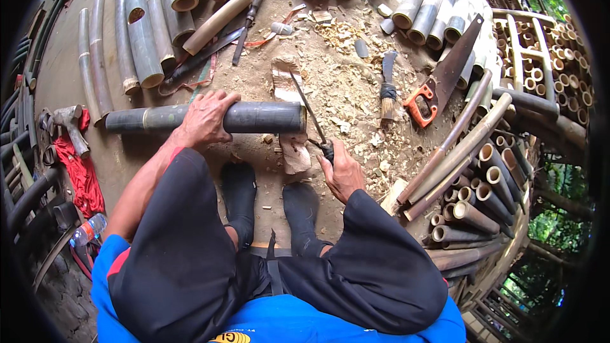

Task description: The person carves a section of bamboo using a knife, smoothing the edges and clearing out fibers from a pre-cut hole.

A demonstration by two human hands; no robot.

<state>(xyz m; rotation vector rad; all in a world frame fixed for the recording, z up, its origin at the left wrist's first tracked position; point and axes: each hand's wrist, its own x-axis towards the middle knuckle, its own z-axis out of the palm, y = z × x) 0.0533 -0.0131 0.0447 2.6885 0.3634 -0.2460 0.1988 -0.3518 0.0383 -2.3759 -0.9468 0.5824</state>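
A dark bamboo tube (267, 117) lies crosswise in front of me, its right end resting over a pale wooden block (297, 154). My left hand (206, 119) is wrapped over the tube's middle, fingers on the far side. In my right hand (345, 173) is a slim knife (314, 116) with a dark wrapped handle. Its blade points away and to the left, beside the tube's right end; whether it touches the tube I cannot tell. Both hands are closed. My feet (238, 195) in dark socks stand on the near side of the tube.
Wood chips (343, 35) litter the ground beyond the block. An orange-handled saw (424, 103), a cleaver (388, 89) and a chisel-like tool (248, 25) lie around it. Bamboo tubes (143, 57) line the far side; more are stacked right (473, 216). A hammer (71, 128) lies left near red cloth (79, 174).
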